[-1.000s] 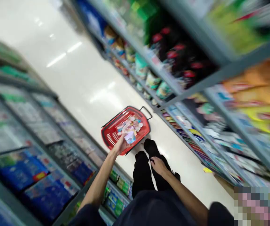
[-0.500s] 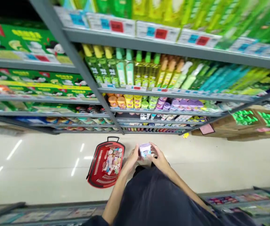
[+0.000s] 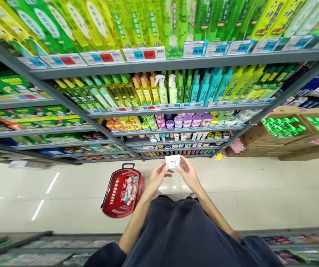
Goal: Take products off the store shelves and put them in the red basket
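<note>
A small white tub (image 3: pixel 172 162) with dark lettering on its label is held in front of my body, over the floor. My left hand (image 3: pixel 157 177) grips its left side, the thumb at its lower left corner. My right hand (image 3: pixel 187 173) closes on the right side, thumb on the lower front and fingers behind. The label faces up toward me. To the left of my left forearm, a red shopping basket (image 3: pixel 113 200) stands on the floor. Several small packages (image 3: pixel 130 191) lie in its right part; their kinds are hard to make out.
Ahead rises a grey shelf unit (image 3: pixel 159 63) with green and yellow bottles, spray bottles (image 3: pixel 173 89) and purple-lidded tubs (image 3: pixel 187 120). Cardboard boxes (image 3: pixel 259 142) holding green-topped goods stand at the right. Green cartons (image 3: pixel 3 89) fill shelves at the left. Another shelf runs behind me.
The tub has risen and turned, so its white label shows more fully and the purple lid no longer shows. Both hands moved up with it. The view has shifted rightward along the shelves.
</note>
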Tool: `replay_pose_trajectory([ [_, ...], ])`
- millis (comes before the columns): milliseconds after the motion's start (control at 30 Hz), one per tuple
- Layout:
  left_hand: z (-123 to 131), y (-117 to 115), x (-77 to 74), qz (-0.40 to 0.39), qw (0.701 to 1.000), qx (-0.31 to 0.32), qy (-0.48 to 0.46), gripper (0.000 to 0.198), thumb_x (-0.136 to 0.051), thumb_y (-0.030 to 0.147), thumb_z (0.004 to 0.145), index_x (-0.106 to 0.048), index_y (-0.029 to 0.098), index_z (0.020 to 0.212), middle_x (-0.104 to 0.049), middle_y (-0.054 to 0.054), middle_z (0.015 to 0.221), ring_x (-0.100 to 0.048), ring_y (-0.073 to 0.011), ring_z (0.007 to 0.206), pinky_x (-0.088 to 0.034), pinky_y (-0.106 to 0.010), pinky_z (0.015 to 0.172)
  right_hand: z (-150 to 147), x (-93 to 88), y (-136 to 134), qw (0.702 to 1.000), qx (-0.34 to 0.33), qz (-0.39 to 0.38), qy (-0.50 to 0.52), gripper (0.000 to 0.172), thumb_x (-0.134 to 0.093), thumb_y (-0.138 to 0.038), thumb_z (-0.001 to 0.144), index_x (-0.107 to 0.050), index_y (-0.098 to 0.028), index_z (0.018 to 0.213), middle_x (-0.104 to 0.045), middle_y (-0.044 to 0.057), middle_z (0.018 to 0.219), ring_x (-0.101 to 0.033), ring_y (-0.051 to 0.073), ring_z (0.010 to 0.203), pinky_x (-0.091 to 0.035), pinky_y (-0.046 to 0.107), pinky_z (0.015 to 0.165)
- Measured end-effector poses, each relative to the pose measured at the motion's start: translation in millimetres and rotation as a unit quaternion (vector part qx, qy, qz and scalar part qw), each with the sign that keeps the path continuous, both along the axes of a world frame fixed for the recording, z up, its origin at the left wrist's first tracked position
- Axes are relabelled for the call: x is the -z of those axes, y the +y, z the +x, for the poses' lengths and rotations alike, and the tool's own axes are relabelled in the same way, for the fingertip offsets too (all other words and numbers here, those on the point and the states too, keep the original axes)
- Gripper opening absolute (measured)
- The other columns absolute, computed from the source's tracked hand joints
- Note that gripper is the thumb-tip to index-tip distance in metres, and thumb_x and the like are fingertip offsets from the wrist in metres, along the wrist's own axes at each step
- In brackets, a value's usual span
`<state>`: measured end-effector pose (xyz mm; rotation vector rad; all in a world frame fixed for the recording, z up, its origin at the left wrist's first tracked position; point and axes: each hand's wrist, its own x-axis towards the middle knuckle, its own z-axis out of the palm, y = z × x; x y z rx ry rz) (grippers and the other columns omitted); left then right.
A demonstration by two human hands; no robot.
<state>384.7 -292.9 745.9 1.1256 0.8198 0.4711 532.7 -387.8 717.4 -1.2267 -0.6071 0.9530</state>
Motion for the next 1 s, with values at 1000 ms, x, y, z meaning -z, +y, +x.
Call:
replay_pose_trajectory([
  [1000, 159, 134, 78.1, 0.343, 0.938, -0.004, 0.057, 0.05, -0.075, 0.036, 0.092, -0.069, 0.012, 0.136, -0.07, -0.018, 0.133, -0.068, -0.0308, 0.122, -0.054, -0.044, 0.11, 159, 35.6, 117, 0.951, 0.019, -0.051, -0.304, 0.067, -0.078, -0.052, 0.089, -0.058, -0.016, 0.141, -0.071, 0.017, 0.135, -0.07, 0.027, 0.118, -0.056, 0.047, 0.107],
])
